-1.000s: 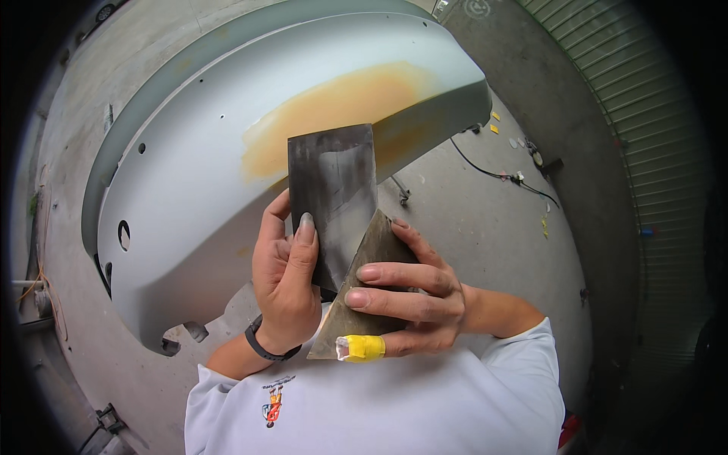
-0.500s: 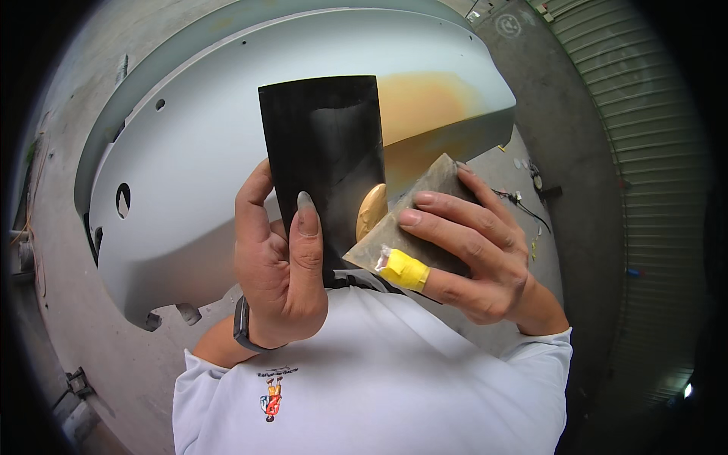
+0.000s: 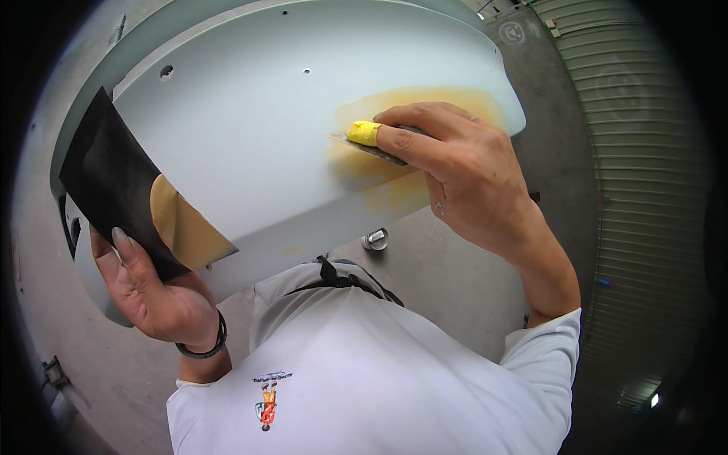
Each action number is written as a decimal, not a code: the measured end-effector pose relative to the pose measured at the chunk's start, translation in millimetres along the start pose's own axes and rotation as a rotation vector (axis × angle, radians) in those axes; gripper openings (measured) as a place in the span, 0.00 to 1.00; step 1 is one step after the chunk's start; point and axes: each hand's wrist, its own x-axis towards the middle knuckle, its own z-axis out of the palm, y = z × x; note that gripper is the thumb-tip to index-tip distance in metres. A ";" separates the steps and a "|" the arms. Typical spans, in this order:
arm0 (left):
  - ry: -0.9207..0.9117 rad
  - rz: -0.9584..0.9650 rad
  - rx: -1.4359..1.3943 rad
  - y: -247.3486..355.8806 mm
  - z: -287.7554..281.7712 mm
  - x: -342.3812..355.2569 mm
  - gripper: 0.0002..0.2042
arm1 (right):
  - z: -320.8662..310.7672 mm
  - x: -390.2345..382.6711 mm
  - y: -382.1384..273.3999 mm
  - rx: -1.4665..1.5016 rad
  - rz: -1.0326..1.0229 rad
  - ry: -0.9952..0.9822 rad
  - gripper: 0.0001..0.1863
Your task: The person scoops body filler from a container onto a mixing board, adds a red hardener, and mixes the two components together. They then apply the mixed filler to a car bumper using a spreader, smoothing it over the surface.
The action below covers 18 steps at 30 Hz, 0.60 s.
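Note:
A black mixing board (image 3: 110, 182) is gripped along its lower end by my left hand (image 3: 155, 299), thumb in front. Tan putty (image 3: 182, 227) is spread over the board's right corner. My right hand (image 3: 478, 171) pinches a thin grey putty spreader (image 3: 388, 156), partly hidden under the fingers; yellow tape wraps one fingertip. The spreader lies against a large pale car body panel (image 3: 227, 129), over a patch of tan filler (image 3: 474, 102). This patch reaches across the panel's crease toward its lower edge.
A small metal can (image 3: 376, 240) stands on the grey concrete floor (image 3: 432, 265) below the panel. Ribbed green metal sheeting (image 3: 629, 129) runs down the right side. The panel has several small holes, including one at its upper left (image 3: 166, 73).
My hands have parted. The left has carried the board left and tilted it; the right has brought the spreader from the board up onto the panel's filler patch.

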 end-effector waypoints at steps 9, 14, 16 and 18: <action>-0.075 -0.071 -0.004 -2.9 1.3 -6.8 0.20 | 2.5 -7.6 -30.7 -0.118 -0.040 -0.088 0.22; -0.087 -0.015 0.018 -8.5 -4.8 -10.2 0.21 | -15.0 3.9 -23.8 -0.062 0.001 -0.111 0.22; -0.105 -0.007 0.032 -9.9 -7.0 -7.4 0.21 | -5.2 18.6 -14.1 -0.089 0.000 -0.069 0.22; -0.090 -0.021 0.061 -10.5 -8.5 -4.8 0.21 | 9.7 28.4 -9.2 -0.122 -0.015 -0.087 0.22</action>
